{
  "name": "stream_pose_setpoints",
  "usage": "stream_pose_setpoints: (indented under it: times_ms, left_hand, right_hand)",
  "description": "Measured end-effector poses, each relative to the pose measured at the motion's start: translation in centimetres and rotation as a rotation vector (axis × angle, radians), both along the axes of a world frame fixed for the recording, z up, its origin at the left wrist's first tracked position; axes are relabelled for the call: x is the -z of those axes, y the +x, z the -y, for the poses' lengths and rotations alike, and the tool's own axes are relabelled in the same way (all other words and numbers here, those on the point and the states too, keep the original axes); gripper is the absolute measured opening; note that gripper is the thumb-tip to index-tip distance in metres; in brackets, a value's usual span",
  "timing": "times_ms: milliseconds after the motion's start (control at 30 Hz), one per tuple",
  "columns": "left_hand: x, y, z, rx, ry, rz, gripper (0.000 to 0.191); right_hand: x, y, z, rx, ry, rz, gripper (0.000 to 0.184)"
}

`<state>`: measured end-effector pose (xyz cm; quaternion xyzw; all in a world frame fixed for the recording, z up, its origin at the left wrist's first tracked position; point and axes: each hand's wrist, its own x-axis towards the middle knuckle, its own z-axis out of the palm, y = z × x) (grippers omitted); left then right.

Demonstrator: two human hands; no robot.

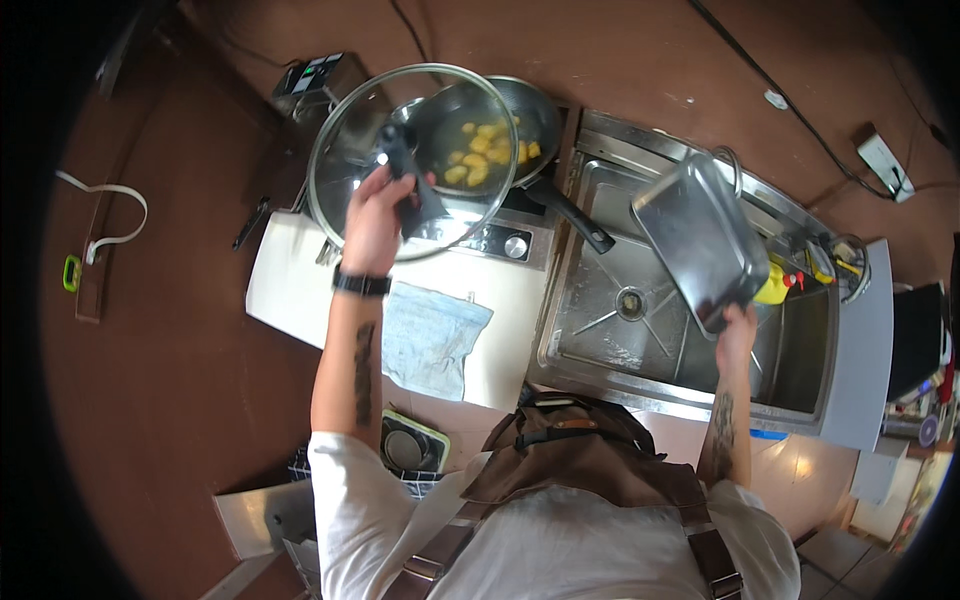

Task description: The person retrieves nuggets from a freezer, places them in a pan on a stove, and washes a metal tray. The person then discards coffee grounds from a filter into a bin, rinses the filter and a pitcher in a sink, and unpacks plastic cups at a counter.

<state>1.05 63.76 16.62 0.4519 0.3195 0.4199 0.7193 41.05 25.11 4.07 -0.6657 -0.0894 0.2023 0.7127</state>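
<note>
My left hand (375, 221), with a black band on the wrist, grips the black handle of a round glass lid (341, 150). The lid is raised and overlaps the left part of a dark frying pan (541, 112) in my view. Yellow chunks of food (484, 156) lie in the pan, partly seen through the glass. Over the sink (600, 315), my right hand (736, 330) holds a rectangular stainless-steel pan (694, 232) by its near end. This steel pan is tilted, its smooth underside apparently towards me. Its inside is hidden.
The frying pan's black handle (574, 214) reaches over the sink's left edge. A pale blue cloth (431, 337) lies on the white counter (502, 300), near the cooktop's control knob (516, 246). Behind the steel pan stands a yellow bottle (772, 286). A power strip (885, 161) is on the wall.
</note>
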Motion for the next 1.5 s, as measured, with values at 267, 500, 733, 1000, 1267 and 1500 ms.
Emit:
stream_pose_setpoints:
  times_ms: [267, 500, 733, 1000, 1267, 1500]
  left_hand:
    - [7.9, 16.8, -11.7, -0.014, 0.083, -0.168, 0.029]
    - [7.6, 18.6, -11.4, -0.029, -0.03, -0.276, 0.025]
    - [6.0, 17.7, -9.4, -0.168, 0.334, -0.676, 0.023]
    - [8.8, 15.5, 19.5, -0.15, 0.538, -0.6, 0.02]
    - [2.9, 20.6, 2.4, -0.505, 0.889, -1.123, 0.067]
    - [6.5, 23.8, -2.6, -0.221, 0.589, -1.195, 0.058]
  right_hand:
    - [0.3, -5.0, 14.8, 0.259, -0.059, -0.225, 0.028]
    - [0.0, -3.0, 19.3, 0.186, -0.078, -0.258, 0.041]
    - [0.4, 1.1, 17.1, 0.016, -0.122, -0.368, 0.054]
    - [4.9, 10.4, 14.8, -0.363, -0.184, -0.45, 0.059]
    - [5.3, 15.0, 14.1, -0.58, -0.228, -0.396, 0.06]
    - [5.3, 15.4, 16.3, -0.554, -0.272, -0.34, 0.058]
